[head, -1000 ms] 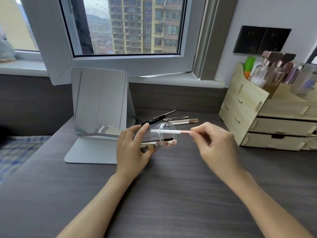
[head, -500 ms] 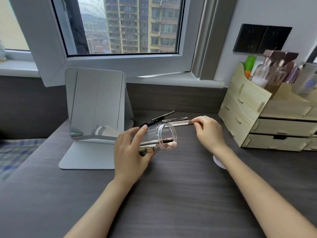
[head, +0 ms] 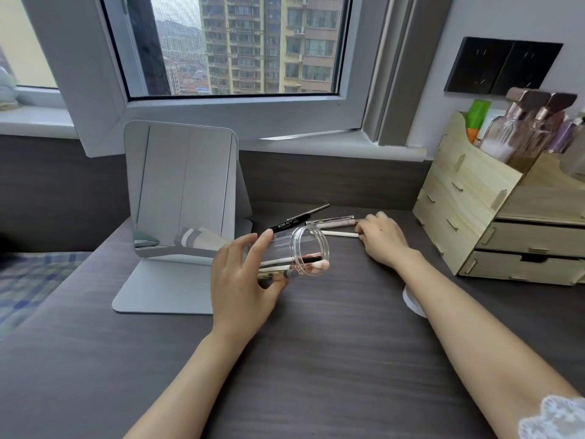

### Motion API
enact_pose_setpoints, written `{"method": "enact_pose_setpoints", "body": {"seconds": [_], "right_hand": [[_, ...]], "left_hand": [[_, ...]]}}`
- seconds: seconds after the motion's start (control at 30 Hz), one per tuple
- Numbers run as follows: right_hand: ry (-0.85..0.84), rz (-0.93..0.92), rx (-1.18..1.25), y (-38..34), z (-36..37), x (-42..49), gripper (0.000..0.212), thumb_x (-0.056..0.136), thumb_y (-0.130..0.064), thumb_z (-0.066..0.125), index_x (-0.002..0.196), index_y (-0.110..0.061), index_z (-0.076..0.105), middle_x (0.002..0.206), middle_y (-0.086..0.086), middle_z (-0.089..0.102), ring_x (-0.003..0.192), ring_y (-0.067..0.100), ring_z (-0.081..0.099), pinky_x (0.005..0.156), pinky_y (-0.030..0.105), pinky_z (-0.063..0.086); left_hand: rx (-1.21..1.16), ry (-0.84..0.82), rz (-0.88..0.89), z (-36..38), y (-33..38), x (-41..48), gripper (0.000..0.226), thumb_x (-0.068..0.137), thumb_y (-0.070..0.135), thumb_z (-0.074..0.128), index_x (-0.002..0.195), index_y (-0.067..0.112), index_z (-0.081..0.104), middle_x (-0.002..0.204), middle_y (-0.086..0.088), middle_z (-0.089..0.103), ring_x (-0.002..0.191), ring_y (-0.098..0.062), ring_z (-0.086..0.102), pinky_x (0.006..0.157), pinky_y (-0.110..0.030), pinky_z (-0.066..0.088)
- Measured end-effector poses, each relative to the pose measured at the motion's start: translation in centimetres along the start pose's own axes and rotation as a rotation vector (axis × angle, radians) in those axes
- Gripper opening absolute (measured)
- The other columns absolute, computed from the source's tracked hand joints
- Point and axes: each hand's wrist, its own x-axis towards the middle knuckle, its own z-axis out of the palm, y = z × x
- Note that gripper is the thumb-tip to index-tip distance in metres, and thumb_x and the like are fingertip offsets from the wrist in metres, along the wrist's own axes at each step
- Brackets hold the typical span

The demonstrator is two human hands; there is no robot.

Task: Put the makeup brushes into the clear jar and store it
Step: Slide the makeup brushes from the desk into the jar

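Note:
My left hand [head: 240, 280] grips the clear jar [head: 308, 248], held on its side just above the dark desk with its mouth facing right. Several brushes lie inside it, their pink and dark tips showing at the rim. Behind the jar, three items rest on the desk: a black pencil-like stick [head: 297, 218], a silver-pink stick [head: 329, 221] and a white-handled brush [head: 338, 233]. My right hand [head: 384, 240] lies over their right ends, fingertips closed on the end of the white-handled brush.
A standing mirror [head: 180, 191] is left of the jar. A wooden drawer organizer [head: 468, 198] with bottles [head: 522, 131] fills the right side. A white round disc [head: 410, 301] peeks from under my right forearm. The open window sash hangs over the desk's back.
One second ago my right hand was pushing a white brush into the jar. It has let go of it and moved back and right to the brushes on the desk. The jar has barely moved.

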Motion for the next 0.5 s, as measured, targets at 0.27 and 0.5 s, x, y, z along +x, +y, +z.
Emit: {"method": "enact_pose_setpoints", "body": {"seconds": [0.27,0.5], "right_hand": [[0.14,0.036,0.019,-0.4,-1.2,-4.4,0.012,0.088,-0.004,0.052,0.094,-0.007,0.062,0.096,0.012,0.066,0.091,0.033,0.057,0.069,0.038,0.044],[0.482,0.202,0.901,-0.3,-9.0,-11.9,0.016,0.09,-0.005,0.054,0.09,-0.015,0.066,0.085,0.007,0.066,0.074,0.004,0.058,0.062,0.008,0.04]], "left_hand": [[0.008,0.001,0.003,-0.1,0.1,0.0,0.074,0.062,0.03,0.085,0.126,0.022,0.049,0.114,-0.012,0.061,0.103,-0.03,0.056,0.089,-0.04,0.044],[0.006,0.003,-0.026,-0.1,0.2,-0.1,0.073,0.064,0.033,0.083,0.127,0.023,0.048,0.114,-0.012,0.061,0.105,-0.03,0.054,0.089,-0.04,0.044]]}}
